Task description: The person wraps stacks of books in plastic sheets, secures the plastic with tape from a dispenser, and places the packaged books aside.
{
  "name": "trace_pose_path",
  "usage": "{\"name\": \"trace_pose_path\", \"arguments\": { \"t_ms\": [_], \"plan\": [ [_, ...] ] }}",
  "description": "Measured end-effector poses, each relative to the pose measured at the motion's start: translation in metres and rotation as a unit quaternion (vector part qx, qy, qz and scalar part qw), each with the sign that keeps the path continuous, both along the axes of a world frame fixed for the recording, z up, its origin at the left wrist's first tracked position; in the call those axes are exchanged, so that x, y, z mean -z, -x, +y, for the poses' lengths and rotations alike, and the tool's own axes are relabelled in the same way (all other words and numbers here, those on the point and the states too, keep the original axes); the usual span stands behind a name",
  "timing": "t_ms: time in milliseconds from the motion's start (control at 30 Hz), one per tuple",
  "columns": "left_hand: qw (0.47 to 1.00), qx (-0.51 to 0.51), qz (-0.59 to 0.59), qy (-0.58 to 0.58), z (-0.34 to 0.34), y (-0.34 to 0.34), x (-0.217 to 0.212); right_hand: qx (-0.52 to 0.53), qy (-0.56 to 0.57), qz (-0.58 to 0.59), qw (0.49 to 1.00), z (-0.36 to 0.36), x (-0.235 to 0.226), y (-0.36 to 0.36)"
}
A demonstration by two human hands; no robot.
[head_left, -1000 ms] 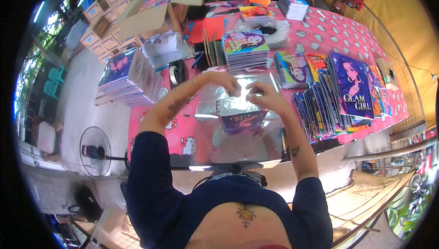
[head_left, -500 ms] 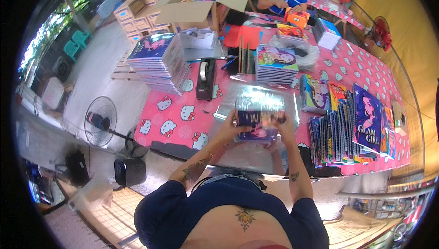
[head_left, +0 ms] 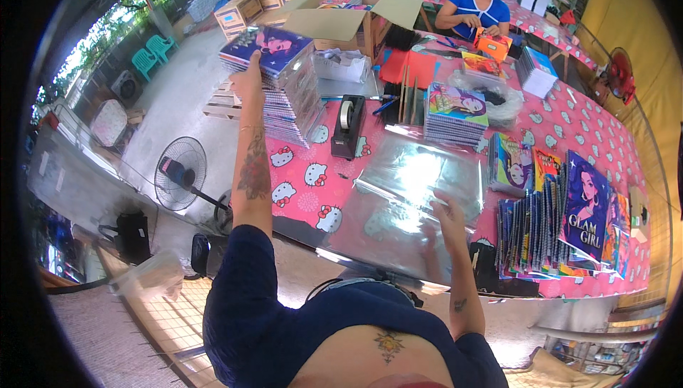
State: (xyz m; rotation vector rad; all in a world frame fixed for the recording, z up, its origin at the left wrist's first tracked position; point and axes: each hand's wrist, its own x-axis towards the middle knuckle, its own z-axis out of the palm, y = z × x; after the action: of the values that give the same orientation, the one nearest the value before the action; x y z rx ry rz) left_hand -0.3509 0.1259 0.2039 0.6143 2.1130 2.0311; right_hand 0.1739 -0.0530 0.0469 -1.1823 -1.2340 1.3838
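My left hand point(head_left: 247, 83) reaches to the far left and is closed on the near edge of a purple notebook point(head_left: 269, 50) with a drawn figure on its cover. That notebook lies on top of a tall stack of notebooks point(head_left: 288, 103), some with a clear plastic shine. Over a pile of clear plastic sleeves point(head_left: 405, 167) at the table's front edge, my right hand point(head_left: 448, 215) has its fingers apart, touching or just above the film. Strong glare covers part of the sleeves.
Spiral notebooks point(head_left: 530, 228) stand in a row at right. A black tape dispenser point(head_left: 346, 128), another notebook stack point(head_left: 455, 114) and an open carton point(head_left: 334, 25) lie beyond the sleeves. A co-worker point(head_left: 477, 14) handles an orange item across the table. A fan point(head_left: 181, 171) stands at left.
The purple notebook that both hands held over the sleeves is now at the left stack under my left hand. My right hand has let go of it and stayed near the sleeves.
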Motion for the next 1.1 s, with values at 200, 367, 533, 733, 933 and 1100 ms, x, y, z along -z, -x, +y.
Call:
{"name": "trace_pose_path", "arguments": {
  "t_ms": [200, 367, 533, 733, 933, 1100],
  "plan": [
    [0.980, -0.155, 0.002, 0.122, 0.031, -0.028, 0.025, 0.000, 0.088, 0.062, 0.994, -0.026, 0.021, -0.008],
    [0.977, -0.135, 0.031, 0.164, 0.033, -0.017, 0.025, 0.033, 0.003, 0.010, 0.999, -0.053, 0.029, -0.021],
    [0.958, -0.139, 0.108, 0.227, 0.014, 0.036, 0.039, 0.118, -0.187, -0.145, 0.964, -0.094, -0.006, -0.064],
    [0.866, 0.351, 0.303, -0.189, -0.058, -0.297, 0.006, 0.516, -0.367, -0.276, 0.723, -0.157, -0.076, -0.161],
    [0.482, 0.605, 0.573, -0.273, -0.109, -0.519, -0.002, 0.478, -0.272, -0.189, 0.813, -0.153, -0.093, -0.277],
    [0.425, 0.626, 0.588, -0.286, -0.107, -0.583, 0.000, 0.454, -0.246, -0.271, 0.812, -0.147, -0.108, -0.298]
  ]
}}
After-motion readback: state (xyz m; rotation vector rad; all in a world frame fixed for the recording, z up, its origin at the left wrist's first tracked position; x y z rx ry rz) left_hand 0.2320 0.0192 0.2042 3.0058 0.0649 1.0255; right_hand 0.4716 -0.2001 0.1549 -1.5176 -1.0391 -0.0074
